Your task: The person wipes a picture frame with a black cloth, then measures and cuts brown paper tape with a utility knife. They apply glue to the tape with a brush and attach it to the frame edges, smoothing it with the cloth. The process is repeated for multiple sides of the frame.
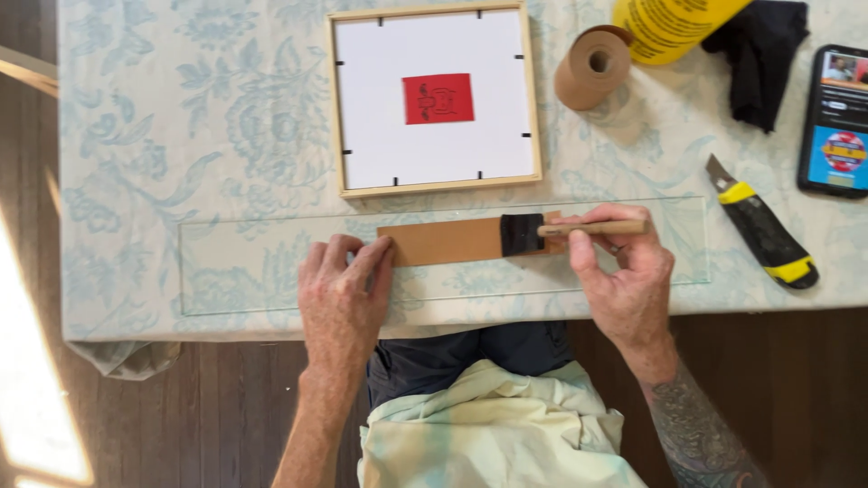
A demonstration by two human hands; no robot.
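Wooden foam-brush handle (pixel 592 228) sits pinched in the right hand's (pixel 624 280) closed fingers (pixel 583 258), its black foam head (pixel 522 234) on a brown paper tape strip (pixel 443 241). Left hand (pixel 342 303) fingers (pixel 369 262) lie flat, pressing the strip's left end. Strip lies on a clear glass sheet (pixel 244 271) over the floral-clothed counter (pixel 163 136); beyond stand a wooden picture frame (pixel 533 136), tape roll (pixel 592 68) and utility knife (pixel 764 233).

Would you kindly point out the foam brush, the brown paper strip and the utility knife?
foam brush (pixel 522 234), head view, on its black foam head.
brown paper strip (pixel 443 242), head view, middle of the strip.
utility knife (pixel 764 233), head view, on its black and yellow handle.
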